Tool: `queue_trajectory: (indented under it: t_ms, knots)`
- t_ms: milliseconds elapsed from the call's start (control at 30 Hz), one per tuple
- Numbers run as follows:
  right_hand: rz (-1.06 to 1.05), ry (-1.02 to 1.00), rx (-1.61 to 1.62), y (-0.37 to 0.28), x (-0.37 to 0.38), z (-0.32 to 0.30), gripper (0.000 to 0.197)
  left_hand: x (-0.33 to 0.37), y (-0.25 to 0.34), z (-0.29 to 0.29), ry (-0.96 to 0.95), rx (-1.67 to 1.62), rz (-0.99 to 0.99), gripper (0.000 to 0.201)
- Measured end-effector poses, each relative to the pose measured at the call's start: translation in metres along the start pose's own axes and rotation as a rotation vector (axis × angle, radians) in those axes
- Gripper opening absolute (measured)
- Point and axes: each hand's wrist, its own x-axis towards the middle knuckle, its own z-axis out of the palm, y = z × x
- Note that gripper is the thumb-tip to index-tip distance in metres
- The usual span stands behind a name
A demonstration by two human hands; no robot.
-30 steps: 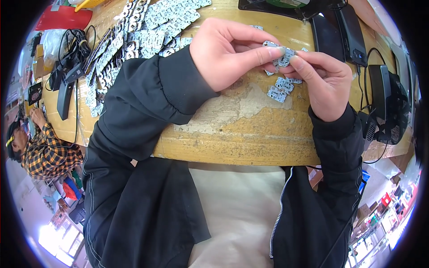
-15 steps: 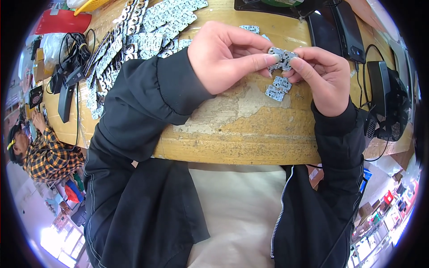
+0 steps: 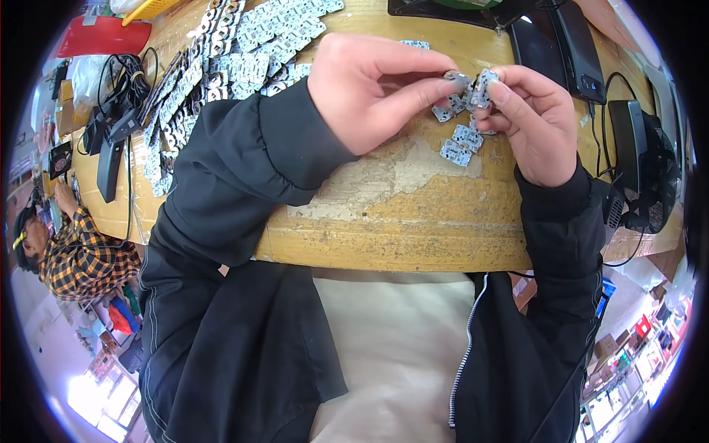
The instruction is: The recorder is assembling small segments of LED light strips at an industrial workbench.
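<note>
My left hand [image 3: 373, 92] and my right hand [image 3: 535, 122] meet above a worn wooden table [image 3: 384, 221]. Together they pinch a small grey circuit-board piece [image 3: 473, 87] between fingertips, the left thumb and forefinger on its left end, the right fingers on its right end. Under the hands a few loose small board pieces [image 3: 461, 144] lie on the table. Both arms wear black sleeves.
A large heap of similar grey board strips [image 3: 221, 66] covers the table's far left. Black cables and a tool [image 3: 111, 133] lie at the left edge. Black devices [image 3: 569, 44] and a black fan-like unit [image 3: 642, 177] stand at right. Another person in a checked shirt [image 3: 81, 258] sits lower left.
Both hands have stayed together on the small piece, shifting slightly toward the far side of the table. The fingers have re-gripped it a little.
</note>
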Motion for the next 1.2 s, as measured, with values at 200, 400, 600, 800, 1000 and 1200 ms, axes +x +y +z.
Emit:
queue_trajectory:
  t_ms: [200, 400, 600, 800, 1000, 1200]
  knots:
    - [0.052, -0.051, -0.068, -0.0010, 0.0023, -0.0012, 0.019, 0.0007, 0.0048, -0.0045, -0.016, 0.736, 0.488, 0.021]
    - [0.043, -0.053, -0.075, -0.0011, 0.0024, -0.0019, 0.019, 0.0003, 0.0031, -0.0046, 0.004, 0.759, 0.534, 0.022]
    - [0.034, -0.055, -0.046, -0.0001, 0.0026, -0.0020, 0.018, 0.0003, 0.0027, -0.0055, -0.003, 0.774, 0.538, 0.023]
    - [0.030, -0.067, -0.047, -0.0013, 0.0021, -0.0025, 0.018, 0.0000, 0.0049, -0.0065, -0.021, 0.773, 0.547, 0.023]
    - [0.033, -0.077, -0.132, -0.0003, 0.0001, -0.0008, 0.016, -0.0004, 0.0050, -0.0063, -0.018, 0.787, 0.519, 0.023]
    - [0.004, -0.050, -0.042, -0.0003, 0.0024, -0.0033, 0.017, 0.0003, 0.0050, -0.0062, -0.017, 0.778, 0.523, 0.023]
